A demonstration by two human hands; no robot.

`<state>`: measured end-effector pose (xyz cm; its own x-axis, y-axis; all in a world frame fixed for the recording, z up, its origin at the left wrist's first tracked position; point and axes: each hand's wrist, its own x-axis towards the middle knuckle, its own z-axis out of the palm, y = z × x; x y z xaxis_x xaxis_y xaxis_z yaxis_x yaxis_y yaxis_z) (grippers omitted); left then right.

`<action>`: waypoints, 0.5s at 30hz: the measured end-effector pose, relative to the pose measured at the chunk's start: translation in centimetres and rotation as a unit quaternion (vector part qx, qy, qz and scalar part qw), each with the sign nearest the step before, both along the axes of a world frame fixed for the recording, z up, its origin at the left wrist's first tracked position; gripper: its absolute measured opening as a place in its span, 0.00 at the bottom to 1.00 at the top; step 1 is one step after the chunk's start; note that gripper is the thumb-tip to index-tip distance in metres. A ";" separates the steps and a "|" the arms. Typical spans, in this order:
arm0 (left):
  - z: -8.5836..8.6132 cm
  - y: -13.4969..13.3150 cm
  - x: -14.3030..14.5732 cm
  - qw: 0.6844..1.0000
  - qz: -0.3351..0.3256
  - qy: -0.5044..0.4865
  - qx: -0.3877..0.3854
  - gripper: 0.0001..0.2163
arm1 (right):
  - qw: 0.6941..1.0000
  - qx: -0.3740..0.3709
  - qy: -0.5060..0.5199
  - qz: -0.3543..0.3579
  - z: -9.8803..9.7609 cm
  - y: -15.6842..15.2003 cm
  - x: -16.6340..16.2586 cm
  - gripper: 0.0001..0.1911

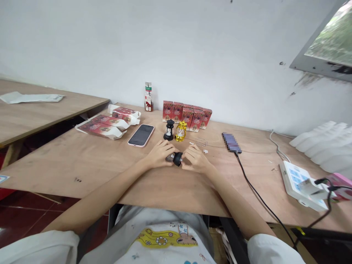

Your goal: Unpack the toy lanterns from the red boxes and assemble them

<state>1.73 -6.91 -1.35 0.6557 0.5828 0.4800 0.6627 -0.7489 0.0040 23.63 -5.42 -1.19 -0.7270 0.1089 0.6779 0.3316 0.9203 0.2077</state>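
Note:
My left hand (pixel 161 154) and my right hand (pixel 195 158) meet over the wooden table (pixel 82 161), both closed on a small lantern part (pixel 175 158) with a clear body and a black cap. The left fingers hold the clear end, the right fingers the black end. Just beyond them stand a small black lantern (pixel 168 130) and a small gold lantern (pixel 180 131), upright side by side. Tiny loose pieces and a thin wire part (pixel 201 142) lie to the right of the gold lantern.
A row of red boxes (pixel 187 115) stands at the wall, with a tall narrow box (pixel 148 96) to its left. Flat red-and-white packages (pixel 106 126) and a white phone (pixel 141 135) lie at left. A second phone (pixel 231 142) with black cable and a power strip (pixel 301 181) lie at right.

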 end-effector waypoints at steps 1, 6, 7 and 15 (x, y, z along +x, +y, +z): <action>0.0 0.0 0.0 1.000 0.001 0.000 -0.002 0.17 | 1.000 -0.007 0.000 0.001 0.0 0.0 0.0 0.02; 0.0 0.0 0.0 1.000 -0.001 -0.005 -0.003 0.17 | 1.000 -0.020 0.007 0.008 0.2 -0.2 -0.1 0.02; 0.0 -0.1 0.0 1.000 -0.002 -0.005 -0.001 0.16 | 1.000 -0.021 0.007 0.011 0.3 -0.2 -0.1 0.02; -0.1 0.1 -0.1 1.000 0.000 -0.015 -0.018 0.17 | 0.997 -0.075 0.001 0.029 0.5 -0.2 0.2 0.03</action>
